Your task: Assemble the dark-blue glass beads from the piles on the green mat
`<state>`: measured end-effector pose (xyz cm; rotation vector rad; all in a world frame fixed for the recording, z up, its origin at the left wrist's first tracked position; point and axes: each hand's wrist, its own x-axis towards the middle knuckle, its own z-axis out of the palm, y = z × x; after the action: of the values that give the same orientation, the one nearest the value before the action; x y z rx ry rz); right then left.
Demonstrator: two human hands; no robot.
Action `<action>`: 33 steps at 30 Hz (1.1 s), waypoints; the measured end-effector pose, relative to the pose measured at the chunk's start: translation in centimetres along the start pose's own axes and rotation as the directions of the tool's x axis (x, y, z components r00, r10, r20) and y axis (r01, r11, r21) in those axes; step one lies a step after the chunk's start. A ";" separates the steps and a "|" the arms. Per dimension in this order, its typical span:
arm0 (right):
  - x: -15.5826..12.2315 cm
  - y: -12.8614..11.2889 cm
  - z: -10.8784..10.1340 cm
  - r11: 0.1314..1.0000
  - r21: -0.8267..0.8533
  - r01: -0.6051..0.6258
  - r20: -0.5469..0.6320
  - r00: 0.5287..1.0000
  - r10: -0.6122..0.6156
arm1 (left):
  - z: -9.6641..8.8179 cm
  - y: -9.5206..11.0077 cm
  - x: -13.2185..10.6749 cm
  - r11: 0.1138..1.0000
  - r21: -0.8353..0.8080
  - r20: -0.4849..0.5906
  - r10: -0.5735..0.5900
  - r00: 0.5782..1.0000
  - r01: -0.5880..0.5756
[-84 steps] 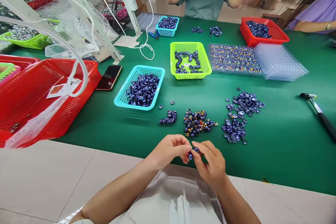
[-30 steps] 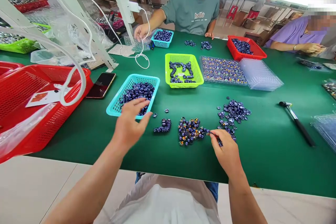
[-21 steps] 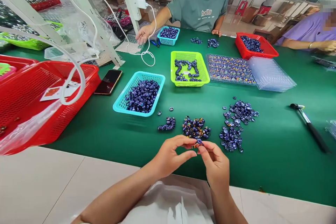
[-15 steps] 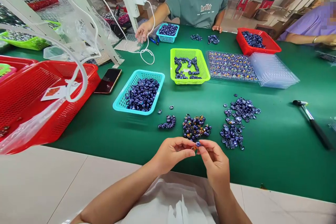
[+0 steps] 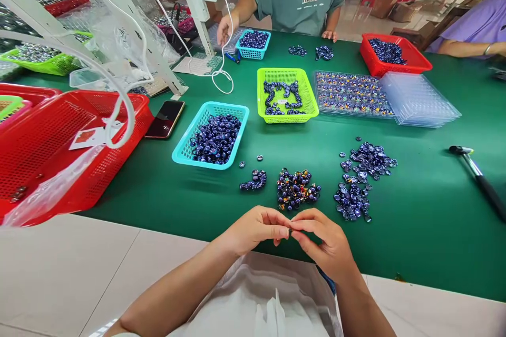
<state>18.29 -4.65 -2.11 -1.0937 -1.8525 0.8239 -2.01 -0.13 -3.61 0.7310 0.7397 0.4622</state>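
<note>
My left hand (image 5: 261, 229) pinches a tiny ring (image 5: 290, 230) between thumb and fingertips, close to the table's near edge. My right hand (image 5: 324, 238) meets it there, its thumb and fingertips closed at the same small piece. Fingers cover most of the ring, so just a dark sliver shows. Right beyond the hands lies a pile of dark blue rings with orange and coloured bits (image 5: 297, 189). A curved row of dark blue rings (image 5: 253, 180) is to its left. On the right are heaps of flat, shiny dark blue pieces (image 5: 353, 201).
A light-blue basket (image 5: 179, 155) of dark rings and a green basket (image 5: 309, 117) stand beyond. Clear trays (image 5: 422, 100) lie behind, a hammer (image 5: 480, 176) at right. A phone (image 5: 166, 119) rests by a large red basket (image 5: 132, 142). A co-worker (image 5: 304, 0) sits opposite.
Both my hands have shifted slightly left and closed over the ring, whose blue top and orange part showed before. The co-worker's hand opposite has lifted from the sheet by the post.
</note>
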 end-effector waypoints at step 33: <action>-0.8 0.2 2.1 0.963 0.128 -0.236 -0.102 0.963 0.249 | -3.5 1.6 -2.9 0.640 0.749 -0.362 0.614 0.702 -0.173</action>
<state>16.79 -5.55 -3.48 -1.2844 -1.5731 0.9721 -6.71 0.69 -2.99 1.5130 1.3857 0.9043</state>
